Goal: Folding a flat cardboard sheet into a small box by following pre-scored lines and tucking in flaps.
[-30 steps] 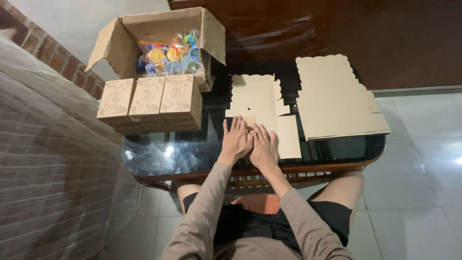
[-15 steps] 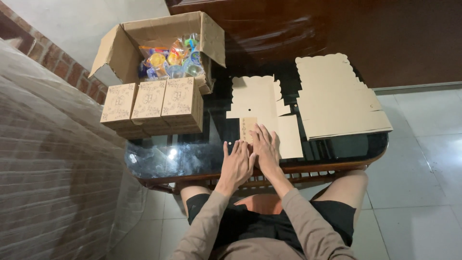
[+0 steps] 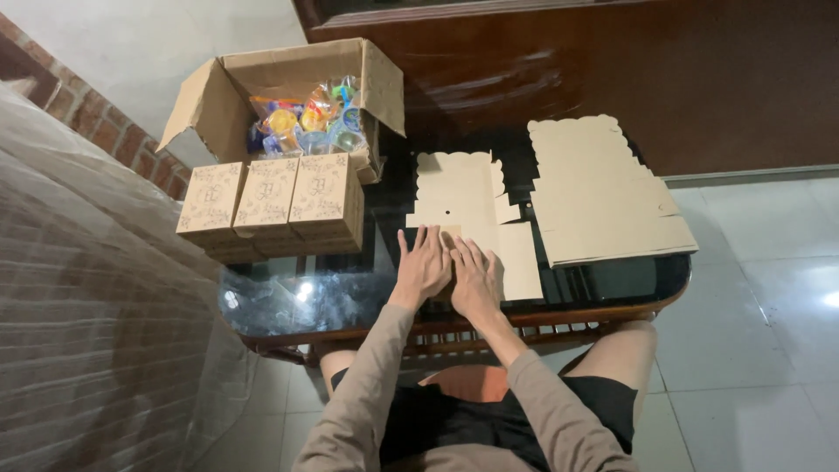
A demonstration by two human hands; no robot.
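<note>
At far left, three closed patterned kraft boxes (image 3: pixel 273 203) stand in a row before an open carton (image 3: pixel 288 105) of colourful packets. My left hand (image 3: pixel 423 265) and right hand (image 3: pixel 474 280) lie side by side, palms down, fingers slightly spread, pressing the near edge of a flat, scallop-edged cardboard blank (image 3: pixel 468 210) on the dark glass table (image 3: pixel 612 280). A stack of blanks (image 3: pixel 603 192) lies at right.

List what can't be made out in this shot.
- Head view: the near part of the flat cardboard blank is hidden under the left hand and right hand.
- Items in the open carton: colourful, too small to identify.
- Patterns on the folded boxes: too small.
- Under the dark glass table: lost in reflections.
</note>
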